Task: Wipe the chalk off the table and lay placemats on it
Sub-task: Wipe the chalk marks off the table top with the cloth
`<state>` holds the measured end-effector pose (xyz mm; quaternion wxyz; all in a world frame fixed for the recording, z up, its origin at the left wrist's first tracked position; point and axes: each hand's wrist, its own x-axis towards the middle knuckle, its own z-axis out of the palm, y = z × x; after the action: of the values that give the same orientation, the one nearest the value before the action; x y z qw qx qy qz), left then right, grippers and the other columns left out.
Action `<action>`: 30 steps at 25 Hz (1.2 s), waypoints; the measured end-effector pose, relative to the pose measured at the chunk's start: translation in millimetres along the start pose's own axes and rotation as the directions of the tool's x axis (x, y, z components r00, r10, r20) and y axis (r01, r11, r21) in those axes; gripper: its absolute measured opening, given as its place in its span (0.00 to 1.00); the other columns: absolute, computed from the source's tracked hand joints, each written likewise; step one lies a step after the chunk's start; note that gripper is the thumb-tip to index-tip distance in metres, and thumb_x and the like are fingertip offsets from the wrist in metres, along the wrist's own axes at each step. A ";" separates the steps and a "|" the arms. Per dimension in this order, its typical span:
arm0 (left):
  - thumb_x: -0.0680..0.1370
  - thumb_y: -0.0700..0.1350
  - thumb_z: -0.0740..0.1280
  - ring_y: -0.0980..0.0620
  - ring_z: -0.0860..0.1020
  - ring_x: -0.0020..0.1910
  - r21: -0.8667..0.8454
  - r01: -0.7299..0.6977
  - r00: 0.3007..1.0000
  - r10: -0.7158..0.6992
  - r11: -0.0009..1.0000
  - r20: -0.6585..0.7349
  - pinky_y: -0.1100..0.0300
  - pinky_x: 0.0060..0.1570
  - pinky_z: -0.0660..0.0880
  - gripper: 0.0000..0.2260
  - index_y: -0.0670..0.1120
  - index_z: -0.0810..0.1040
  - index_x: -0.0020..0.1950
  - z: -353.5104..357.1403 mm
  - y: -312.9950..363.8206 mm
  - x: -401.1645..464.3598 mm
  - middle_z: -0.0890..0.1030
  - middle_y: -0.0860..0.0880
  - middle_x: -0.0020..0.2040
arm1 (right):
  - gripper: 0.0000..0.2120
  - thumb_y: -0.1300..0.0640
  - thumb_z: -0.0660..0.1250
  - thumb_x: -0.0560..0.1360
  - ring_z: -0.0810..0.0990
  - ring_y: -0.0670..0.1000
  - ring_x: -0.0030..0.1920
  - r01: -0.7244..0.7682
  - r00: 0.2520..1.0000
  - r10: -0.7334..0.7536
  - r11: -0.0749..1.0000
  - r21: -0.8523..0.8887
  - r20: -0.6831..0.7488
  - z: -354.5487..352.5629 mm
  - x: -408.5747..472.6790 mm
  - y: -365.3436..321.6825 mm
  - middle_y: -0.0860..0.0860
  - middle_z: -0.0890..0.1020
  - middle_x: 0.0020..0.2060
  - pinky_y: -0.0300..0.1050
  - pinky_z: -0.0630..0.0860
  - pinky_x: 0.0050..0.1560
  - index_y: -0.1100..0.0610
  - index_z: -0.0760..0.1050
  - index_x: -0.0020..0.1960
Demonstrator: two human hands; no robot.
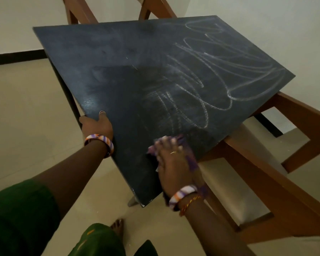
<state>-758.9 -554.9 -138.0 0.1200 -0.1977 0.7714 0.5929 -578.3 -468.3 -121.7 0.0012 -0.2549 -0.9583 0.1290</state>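
Right hand (pixel 171 159): lower centre of frame, fingers (pixel 162 144) spread flat, pressing a purple cloth (pixel 189 159) onto the desk (pixel 118 71).
Cloth: likely soft and light; best held bunched under the palm.
Left hand (pixel 97 124): gripping the desk's near-left edge, thumb on top.
Chalk (pixel 220 71): scribbles remain at upper right.

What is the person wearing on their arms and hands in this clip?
The left wrist has a bangle striped white, purple and orange, and a dark green sleeve covers the upper arm. The right wrist has a matching striped bangle plus a thin red-and-gold thread. The right hand wears a gold ring. Both forearms are bare.
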 end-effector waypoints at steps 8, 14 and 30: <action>0.79 0.51 0.61 0.41 0.73 0.61 0.012 -0.011 1.000 0.011 1.000 -0.019 0.52 0.59 0.70 0.21 0.41 0.65 0.66 -0.9 1.5 -1.3 0.72 0.43 0.65 | 0.25 0.68 0.55 0.79 0.60 0.59 0.73 -0.296 0.949 0.292 0.955 0.022 0.122 -50.8 85.0 62.6 0.55 0.60 0.74 0.55 0.59 0.72 0.53 0.62 0.73; 0.79 0.50 0.61 0.42 0.73 0.61 -0.052 0.016 1.000 -0.017 0.999 -0.018 0.55 0.53 0.69 0.19 0.42 0.65 0.66 -1.2 2.0 -2.3 0.73 0.43 0.64 | 0.31 0.68 0.55 0.79 0.43 0.50 0.77 0.189 0.941 -0.214 0.975 0.119 0.262 -37.8 16.4 0.9 0.47 0.47 0.77 0.47 0.40 0.75 0.50 0.51 0.77; 0.80 0.53 0.58 0.40 0.74 0.57 0.111 -0.008 0.991 0.023 0.994 -0.130 0.54 0.51 0.71 0.19 0.40 0.68 0.64 6.0 -0.2 2.7 0.74 0.41 0.62 | 0.28 0.69 0.55 0.78 0.47 0.46 0.76 0.523 0.802 -0.564 0.822 0.224 0.196 -23.4 108.5 20.6 0.48 0.56 0.76 0.39 0.36 0.71 0.52 0.59 0.75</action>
<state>-761.5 -549.7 -140.9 0.0751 -0.2234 0.8107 0.5359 -661.1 -392.3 -111.0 -0.0641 0.0509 -0.9696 0.2306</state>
